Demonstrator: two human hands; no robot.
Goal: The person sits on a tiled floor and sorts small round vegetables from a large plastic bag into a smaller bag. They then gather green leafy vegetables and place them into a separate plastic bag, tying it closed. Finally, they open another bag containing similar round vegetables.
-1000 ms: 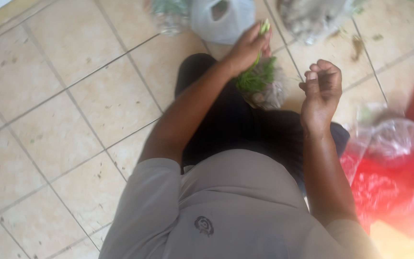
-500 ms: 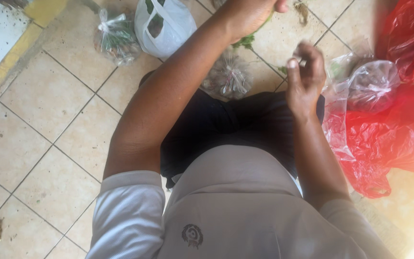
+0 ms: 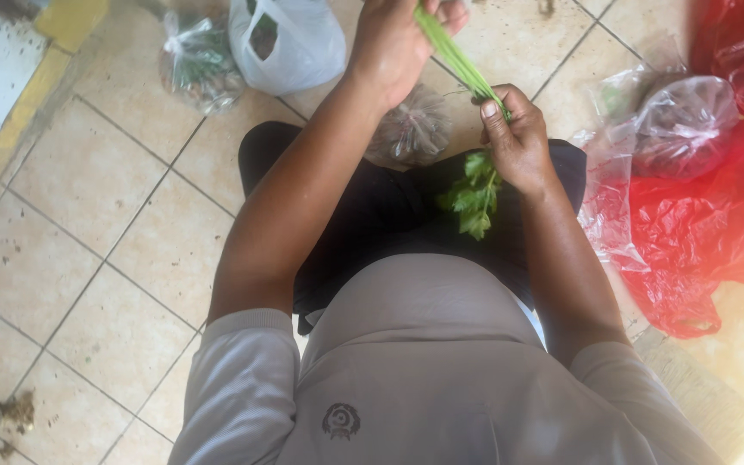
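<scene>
— What are the hands doing now?

— Both are gripping the green herb stems [image 3: 458, 60]. The left hand [image 3: 393, 43] is clenching the stem end up top; the right hand [image 3: 518, 142] is closing around the middle, with the leafy tips [image 3: 474, 191] hanging just below it, over the lap.

— That is new?

— Yes — a moment ago the right hand was hovering empty and apart. Now the bunch is being stretched between them.

— Anything around?

— A white bag [image 3: 290, 43] beyond the left hand, red bags [image 3: 699, 215] beside the right.

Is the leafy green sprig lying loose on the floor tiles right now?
No, the left hand grips the stalk end of the green sprig and the right hand holds it above the leaves.
</scene>
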